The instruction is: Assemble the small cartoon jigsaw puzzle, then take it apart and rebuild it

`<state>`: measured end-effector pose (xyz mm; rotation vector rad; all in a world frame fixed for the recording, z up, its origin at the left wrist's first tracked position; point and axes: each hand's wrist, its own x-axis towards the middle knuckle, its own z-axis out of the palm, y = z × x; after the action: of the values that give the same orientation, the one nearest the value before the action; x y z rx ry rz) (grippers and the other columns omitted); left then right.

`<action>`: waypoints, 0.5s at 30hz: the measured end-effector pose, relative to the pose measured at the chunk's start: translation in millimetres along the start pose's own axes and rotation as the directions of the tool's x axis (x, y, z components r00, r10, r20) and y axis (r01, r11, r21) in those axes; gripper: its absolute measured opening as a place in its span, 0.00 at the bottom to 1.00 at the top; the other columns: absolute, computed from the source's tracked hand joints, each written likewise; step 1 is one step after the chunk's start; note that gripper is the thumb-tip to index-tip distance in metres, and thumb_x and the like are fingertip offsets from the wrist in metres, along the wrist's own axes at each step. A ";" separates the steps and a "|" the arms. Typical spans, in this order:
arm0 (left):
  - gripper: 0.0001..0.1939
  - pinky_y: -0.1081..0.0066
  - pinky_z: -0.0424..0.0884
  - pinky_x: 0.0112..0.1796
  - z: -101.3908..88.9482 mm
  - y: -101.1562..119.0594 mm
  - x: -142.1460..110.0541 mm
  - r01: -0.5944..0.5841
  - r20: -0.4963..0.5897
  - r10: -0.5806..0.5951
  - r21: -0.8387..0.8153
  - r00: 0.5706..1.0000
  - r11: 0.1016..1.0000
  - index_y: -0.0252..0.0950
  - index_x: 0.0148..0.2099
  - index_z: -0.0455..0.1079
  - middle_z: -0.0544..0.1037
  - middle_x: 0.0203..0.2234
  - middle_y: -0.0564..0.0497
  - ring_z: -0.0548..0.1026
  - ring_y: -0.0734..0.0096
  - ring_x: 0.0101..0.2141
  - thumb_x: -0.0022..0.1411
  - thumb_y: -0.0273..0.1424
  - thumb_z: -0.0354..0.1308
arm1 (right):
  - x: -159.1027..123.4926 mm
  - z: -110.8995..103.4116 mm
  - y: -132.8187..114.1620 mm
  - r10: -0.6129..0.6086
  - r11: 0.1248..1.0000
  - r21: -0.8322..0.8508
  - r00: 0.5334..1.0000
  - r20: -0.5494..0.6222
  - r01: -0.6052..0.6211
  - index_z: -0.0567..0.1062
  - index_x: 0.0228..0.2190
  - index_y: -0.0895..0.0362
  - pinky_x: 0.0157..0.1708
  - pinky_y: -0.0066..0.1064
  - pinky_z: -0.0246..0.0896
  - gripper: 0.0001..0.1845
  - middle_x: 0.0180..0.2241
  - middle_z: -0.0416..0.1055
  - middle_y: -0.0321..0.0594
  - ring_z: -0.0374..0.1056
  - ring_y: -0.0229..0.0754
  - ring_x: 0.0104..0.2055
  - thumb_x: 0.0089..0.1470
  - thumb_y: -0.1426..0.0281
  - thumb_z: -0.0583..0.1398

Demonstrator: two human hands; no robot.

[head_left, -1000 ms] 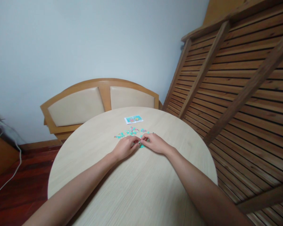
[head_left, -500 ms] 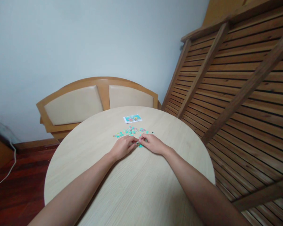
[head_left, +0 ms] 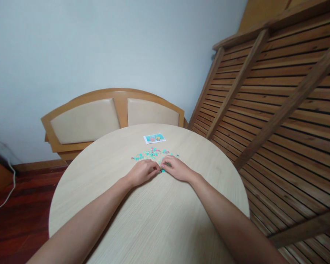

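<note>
My left hand (head_left: 143,172) and my right hand (head_left: 178,168) meet over the table, fingertips almost touching. Between and under them lie small teal and dark jigsaw puzzle pieces (head_left: 163,171), partly covered by the fingers. Each hand is closed in a pinch at these pieces; their exact shapes are too small to make out. Just beyond the hands, a loose scatter of puzzle pieces (head_left: 152,151) in teal, pink and yellow is spread on the tabletop. Behind it lies a picture card (head_left: 154,138) with cartoon figures on a teal ground.
The round pale wooden table (head_left: 143,220) fills the middle. Past its far edge stands a padded headboard (head_left: 85,119) against the wall. A slatted wooden frame (head_left: 264,99) leans at the right. A white cable (head_left: 14,179) hangs at the left.
The fingertips have drawn slightly apart, the left fingers curling in more above the pieces. The view has shifted a little; the scatter and the card lie as before.
</note>
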<state>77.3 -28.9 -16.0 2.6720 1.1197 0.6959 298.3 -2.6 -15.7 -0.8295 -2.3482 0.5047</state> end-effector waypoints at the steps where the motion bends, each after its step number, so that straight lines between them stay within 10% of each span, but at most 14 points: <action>1: 0.08 0.70 0.68 0.41 -0.7 0.0 0.2 -0.005 0.002 0.005 0.011 1.000 1.000 0.39 0.40 0.74 0.80 0.34 0.50 0.76 0.65 0.37 0.68 0.33 0.54 | 0.4 0.2 0.7 -0.009 1.000 -0.002 1.000 0.003 0.009 0.77 0.33 0.57 0.48 0.35 0.60 0.09 0.36 0.74 0.42 0.68 0.43 0.43 0.63 0.69 0.58; 15: 0.08 0.71 0.69 0.40 0.7 -0.3 -0.3 0.087 0.048 -0.081 -0.121 0.996 0.989 0.39 0.40 0.74 0.80 0.33 0.51 0.77 0.67 0.35 0.66 0.35 0.56 | -1.6 1.8 3.6 -0.039 0.998 -0.054 0.999 0.012 0.040 0.77 0.34 0.56 0.50 0.36 0.61 0.07 0.38 0.75 0.42 0.68 0.43 0.45 0.62 0.70 0.59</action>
<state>77.3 -28.8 -16.7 2.5100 1.1327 0.6674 299.7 -1.3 -19.6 -0.8051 -2.3927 0.4324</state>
